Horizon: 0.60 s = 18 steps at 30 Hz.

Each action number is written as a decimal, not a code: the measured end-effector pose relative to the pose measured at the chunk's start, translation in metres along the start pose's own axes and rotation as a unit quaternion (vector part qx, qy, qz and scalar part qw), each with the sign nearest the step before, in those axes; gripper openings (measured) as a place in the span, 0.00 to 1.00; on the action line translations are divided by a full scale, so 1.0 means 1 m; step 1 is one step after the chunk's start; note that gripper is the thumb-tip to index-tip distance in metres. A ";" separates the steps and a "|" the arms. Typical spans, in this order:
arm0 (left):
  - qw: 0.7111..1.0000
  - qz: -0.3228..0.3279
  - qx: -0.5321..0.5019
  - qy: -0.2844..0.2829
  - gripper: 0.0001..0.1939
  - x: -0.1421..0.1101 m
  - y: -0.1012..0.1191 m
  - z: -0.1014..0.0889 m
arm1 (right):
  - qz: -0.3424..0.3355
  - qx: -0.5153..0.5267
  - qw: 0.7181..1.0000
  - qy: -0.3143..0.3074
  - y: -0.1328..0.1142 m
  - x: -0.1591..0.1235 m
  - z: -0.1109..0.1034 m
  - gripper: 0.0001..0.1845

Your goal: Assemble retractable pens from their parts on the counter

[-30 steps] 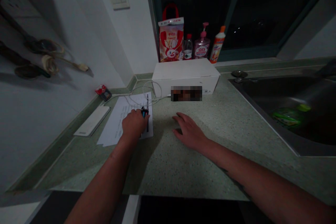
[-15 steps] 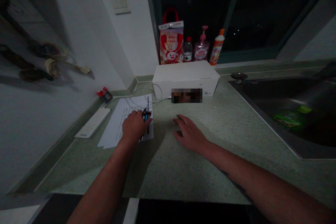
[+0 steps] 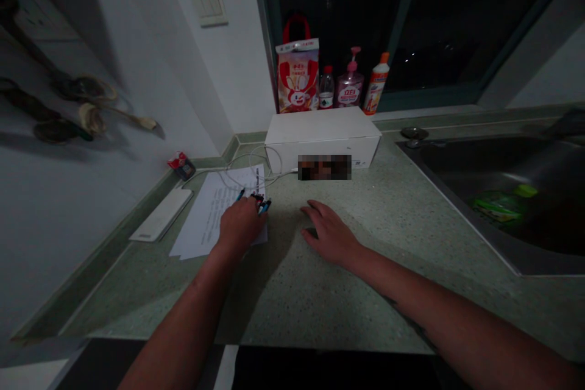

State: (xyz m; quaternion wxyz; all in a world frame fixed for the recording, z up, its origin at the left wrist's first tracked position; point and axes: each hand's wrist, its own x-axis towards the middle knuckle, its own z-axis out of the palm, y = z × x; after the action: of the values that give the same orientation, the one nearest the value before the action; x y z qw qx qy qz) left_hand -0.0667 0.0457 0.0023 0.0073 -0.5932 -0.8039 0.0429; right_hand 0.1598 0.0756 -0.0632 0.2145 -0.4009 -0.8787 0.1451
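My left hand point(image 3: 240, 223) is closed over several pens point(image 3: 265, 205), above the right side of some printed paper sheets point(image 3: 201, 210). Blue and black pen ends stick out past its fingers, one of them pointing off to the left; the rest of the pens is hidden under the palm. To the right, my right hand point(image 3: 333, 234) rests on the speckled green counter point(image 3: 315, 304). Its fingers are spread apart and hold nothing.
Behind the hands stands a white box point(image 3: 322, 128), with a white cable point(image 3: 249, 158) looping beside it. A white power bank-like slab point(image 3: 162, 214) and a small red-black packet point(image 3: 181, 166) lie left. At right is a sink point(image 3: 457, 195) with a green bottle point(image 3: 500, 206).
My left hand has shifted slightly to the right with the pens, which now fan out more at the fingers. My right hand has stayed in place.
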 end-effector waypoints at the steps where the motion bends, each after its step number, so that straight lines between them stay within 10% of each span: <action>1: 1.000 0.003 -0.001 0.001 0.16 0.000 0.001 0.001 | 0.003 -0.001 1.000 -0.002 -0.001 0.000 -0.001 0.27; 8: 0.999 0.030 -0.018 0.035 0.13 0.003 -0.002 0.001 | 0.001 -0.008 1.000 0.001 -0.001 0.000 -0.001 0.27; 13: 0.992 -0.084 -0.040 0.080 0.21 0.010 -0.031 -0.005 | -0.003 -0.006 1.000 -0.010 -0.001 -0.001 -0.002 0.27; 18: 0.992 -0.125 -0.012 -0.015 0.21 0.018 -0.052 0.003 | 0.002 0.001 1.000 -0.012 -0.002 0.000 -0.003 0.27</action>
State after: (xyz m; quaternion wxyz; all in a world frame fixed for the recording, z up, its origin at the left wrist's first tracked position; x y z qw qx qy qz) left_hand -0.1214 0.0477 0.0029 -0.0068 -0.4875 -0.8721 0.0408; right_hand 0.1601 0.0750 -0.0600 0.2041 -0.4006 -0.8805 0.1506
